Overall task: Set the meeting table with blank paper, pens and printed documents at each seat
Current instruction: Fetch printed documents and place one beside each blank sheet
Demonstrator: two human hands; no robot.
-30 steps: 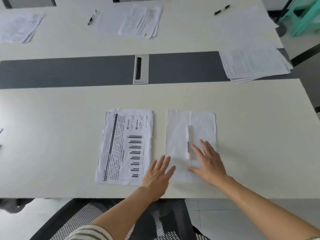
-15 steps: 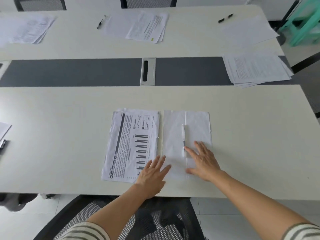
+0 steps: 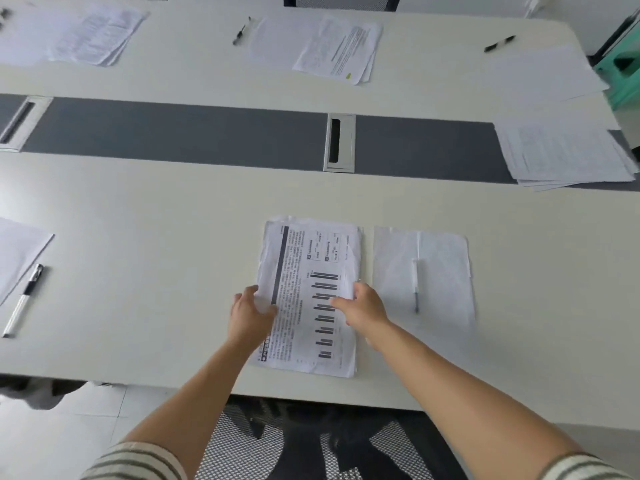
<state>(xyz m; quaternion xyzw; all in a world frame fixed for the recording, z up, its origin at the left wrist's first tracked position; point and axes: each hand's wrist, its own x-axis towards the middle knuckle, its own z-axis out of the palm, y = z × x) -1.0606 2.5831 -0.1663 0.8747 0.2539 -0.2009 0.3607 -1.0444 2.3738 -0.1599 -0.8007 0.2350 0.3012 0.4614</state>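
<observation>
Head view: near the table's point(image 3: 138, 237) front edge lies the printed document point(image 3: 311, 258), with blank paper point(image 3: 443, 268) just beside it. The left hand point(image 3: 250, 317) and right hand point(image 3: 365, 306) pinch the document's side edges. A rightward shove would likely bump the paper and roll its pen point(image 3: 415, 285).

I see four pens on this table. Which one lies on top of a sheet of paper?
The slim pale pen on the blank white sheet, right of the printed bar-chart document. The other three pens lie on bare tabletop.

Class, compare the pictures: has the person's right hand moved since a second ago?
Yes. The right hand has left the blank paper and shifted left, now holding the printed document by its right edge.
</observation>
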